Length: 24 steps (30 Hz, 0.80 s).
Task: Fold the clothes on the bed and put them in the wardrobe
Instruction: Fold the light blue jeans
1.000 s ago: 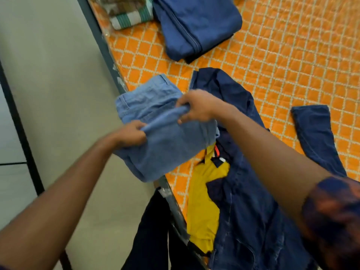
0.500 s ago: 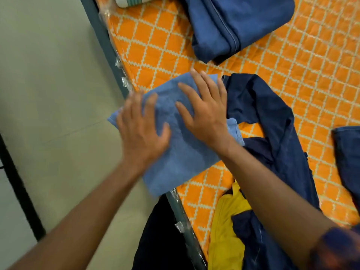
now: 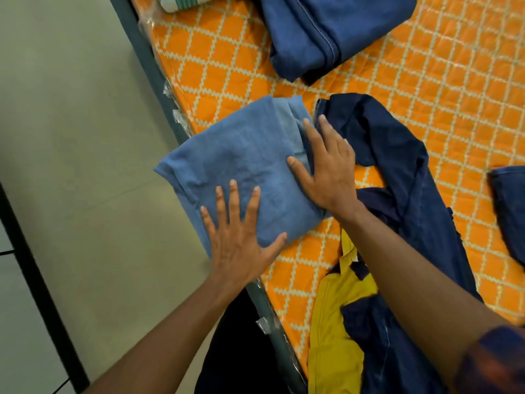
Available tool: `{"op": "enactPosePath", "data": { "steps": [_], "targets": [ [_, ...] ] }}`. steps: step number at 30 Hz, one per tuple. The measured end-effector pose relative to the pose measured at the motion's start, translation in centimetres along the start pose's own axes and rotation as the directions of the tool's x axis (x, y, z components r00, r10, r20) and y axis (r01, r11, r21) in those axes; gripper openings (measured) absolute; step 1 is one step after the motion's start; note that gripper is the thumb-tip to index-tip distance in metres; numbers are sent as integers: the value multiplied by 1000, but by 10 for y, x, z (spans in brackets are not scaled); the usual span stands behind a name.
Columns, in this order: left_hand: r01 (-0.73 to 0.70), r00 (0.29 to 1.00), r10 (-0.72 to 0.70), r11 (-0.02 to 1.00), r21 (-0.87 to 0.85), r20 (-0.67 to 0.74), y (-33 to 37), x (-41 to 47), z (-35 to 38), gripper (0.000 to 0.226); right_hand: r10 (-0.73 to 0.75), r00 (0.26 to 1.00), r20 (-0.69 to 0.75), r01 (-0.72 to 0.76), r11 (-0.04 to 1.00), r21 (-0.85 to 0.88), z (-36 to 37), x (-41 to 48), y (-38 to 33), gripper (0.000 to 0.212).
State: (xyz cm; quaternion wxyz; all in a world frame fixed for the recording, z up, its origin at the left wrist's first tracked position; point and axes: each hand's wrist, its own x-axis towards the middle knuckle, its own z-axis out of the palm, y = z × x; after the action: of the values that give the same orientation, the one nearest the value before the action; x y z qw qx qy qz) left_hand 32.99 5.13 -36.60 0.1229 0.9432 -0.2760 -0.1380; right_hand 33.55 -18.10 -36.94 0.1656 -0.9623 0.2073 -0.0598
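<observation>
The left hand [image 3: 238, 237] and right hand [image 3: 326, 172] are pressing flat, fingers straight, on the folded light-blue garment [image 3: 235, 155] overhanging the bed [image 3: 426, 95] at its side edge; the right fingertips [image 3: 322, 119] are perhaps touching the dark navy garment [image 3: 397, 155] alongside

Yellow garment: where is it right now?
Head view, lower right of centre: the yellow garment lies on the orange bedspread by the bed's near edge, partly under the dark navy garment.

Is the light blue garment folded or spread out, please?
Folded: the light blue garment is a compact layered bundle, pressed flat by the left hand and right hand.
</observation>
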Motion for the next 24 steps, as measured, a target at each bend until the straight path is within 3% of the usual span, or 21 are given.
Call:
{"op": "enactPosePath", "data": {
  "steps": [2,3,6,8,13,19,22,24],
  "targets": [
    [-38,999,38,999,3,-8,1,-20,3,104,-164,982,-92,169,984,51,-15,-23,-2,67],
    [-51,999,51,998,23,-2,0,-29,6,104,-257,965,-61,262,961,88,-20,-38,-2,66],
    [-59,998,59,994,89,3,-6,-43,12,98,-441,873,208,434,897,80,-25,-88,-1,83],
    [-38,999,38,991,125,5,-8,-36,13,97,-409,839,358,447,894,-25,-17,-103,1,94],
    [-43,988,10,975,216,151,1,-22,-2,93,-301,886,353,361,925,-116,-3,-90,-10,77],
    [-79,946,73,997,6,315,-2,21,-79,42,-323,881,346,356,934,-35,-34,-58,-29,32],
    [-71,872,110,992,-100,477,-2,43,-136,33,-390,829,401,398,915,67,-77,-34,-44,9],
    [-104,843,158,986,-133,514,1,55,-176,35,-403,798,447,414,907,79,-114,-18,-54,10]
  ]
}}
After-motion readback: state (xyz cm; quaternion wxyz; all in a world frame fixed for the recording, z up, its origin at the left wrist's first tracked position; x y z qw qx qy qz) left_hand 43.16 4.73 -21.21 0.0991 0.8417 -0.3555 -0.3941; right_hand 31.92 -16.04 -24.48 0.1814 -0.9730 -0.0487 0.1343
